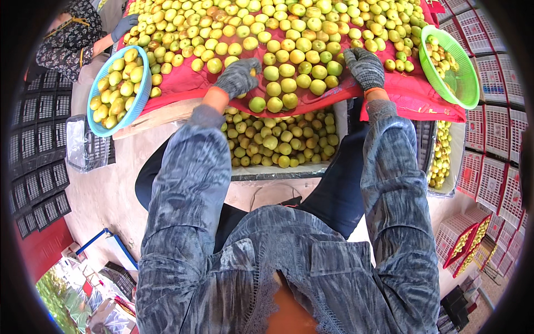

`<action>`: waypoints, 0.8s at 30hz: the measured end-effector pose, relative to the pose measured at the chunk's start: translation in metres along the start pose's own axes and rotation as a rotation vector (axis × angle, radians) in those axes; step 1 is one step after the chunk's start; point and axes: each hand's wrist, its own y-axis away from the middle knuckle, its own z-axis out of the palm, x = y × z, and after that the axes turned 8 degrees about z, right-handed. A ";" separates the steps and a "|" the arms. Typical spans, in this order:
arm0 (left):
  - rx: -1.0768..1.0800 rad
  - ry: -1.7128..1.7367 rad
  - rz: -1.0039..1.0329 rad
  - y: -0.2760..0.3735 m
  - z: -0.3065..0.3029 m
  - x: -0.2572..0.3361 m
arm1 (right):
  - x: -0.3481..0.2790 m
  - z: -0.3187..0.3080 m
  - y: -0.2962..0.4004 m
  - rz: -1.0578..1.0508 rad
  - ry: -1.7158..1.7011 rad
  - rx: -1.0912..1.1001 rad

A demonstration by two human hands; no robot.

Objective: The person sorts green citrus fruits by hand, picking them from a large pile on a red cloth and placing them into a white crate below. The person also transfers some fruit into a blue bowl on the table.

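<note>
Many yellow-green fruits that look like jujubes (303, 44) lie on a red quilted cloth (179, 79). My left hand (238, 77), in a grey knit glove, is curled at the cloth's front edge; a bit of yellow shows at its fingers, but what it grips is unclear. My right hand (363, 69), gloved alike, pinches the cloth farther right, where it bunches up. Between both hands the cloth dips, with several fruits resting near its hanging edge. Directly below, between my knees, stands a lined crate (341, 121) full of the same fruits.
A blue basket (147, 89) of fruits sits at the table's left corner, a green basket (469, 83) at the right. Beyond the blue one is a co-worker's gloved hand (124, 28). Black crates (39, 121) stack left, white crates (492, 125) right. Another fruit-filled crate (457, 167) stands beside my right arm.
</note>
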 end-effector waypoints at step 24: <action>0.087 2.129 -0.220 0.062 0.010 0.081 | -0.048 -0.019 0.030 -0.192 -0.872 -0.389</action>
